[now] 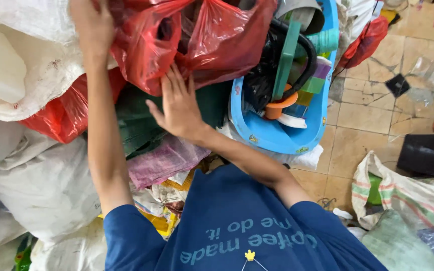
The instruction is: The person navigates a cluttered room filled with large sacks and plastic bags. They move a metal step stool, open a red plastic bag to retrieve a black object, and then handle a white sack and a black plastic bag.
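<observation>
The left hand [92, 25] reaches up to the top edge of the red plastic bag [197, 40]; its fingers are partly out of view, so I cannot tell if they grip it. The right hand [179, 108] lies flat under the bag with the fingers spread and released, pressing on its lower side. The bag sits on top of a pile of white sacks [31, 65], and its long axis runs left to right. Just right of the bag is a blue plastic tub [267, 133], which points up and away and is full of small things. The tiled floor [367, 115] is on the right.
</observation>
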